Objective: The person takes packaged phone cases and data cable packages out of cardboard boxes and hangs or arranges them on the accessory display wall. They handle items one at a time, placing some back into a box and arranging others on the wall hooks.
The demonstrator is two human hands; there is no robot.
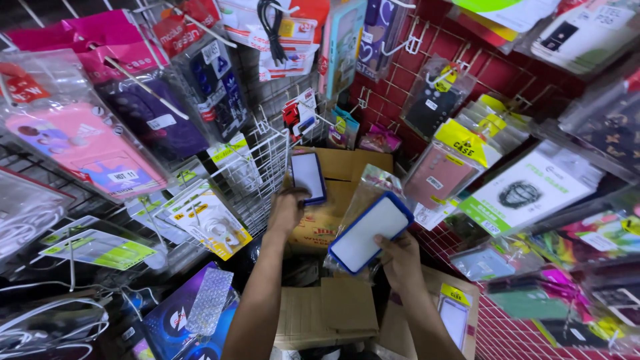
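My left hand (287, 210) holds up a dark blue-rimmed phone case (308, 177) with a white inner face, near the white wire rack (263, 170). My right hand (400, 260) grips a second blue-rimmed phone case (369, 231) together with its clear plastic sleeve (375, 183), tilted, at the centre of the head view. Both cases hang above an open cardboard box (347, 167).
Packaged phone cases hang on wire grids all around: pink ones (87, 143) at left, a pink-brown one (440, 177) and a white-green pack (527, 193) at right. Folded cardboard (327, 310) lies below. White cables (47, 320) sit at lower left.
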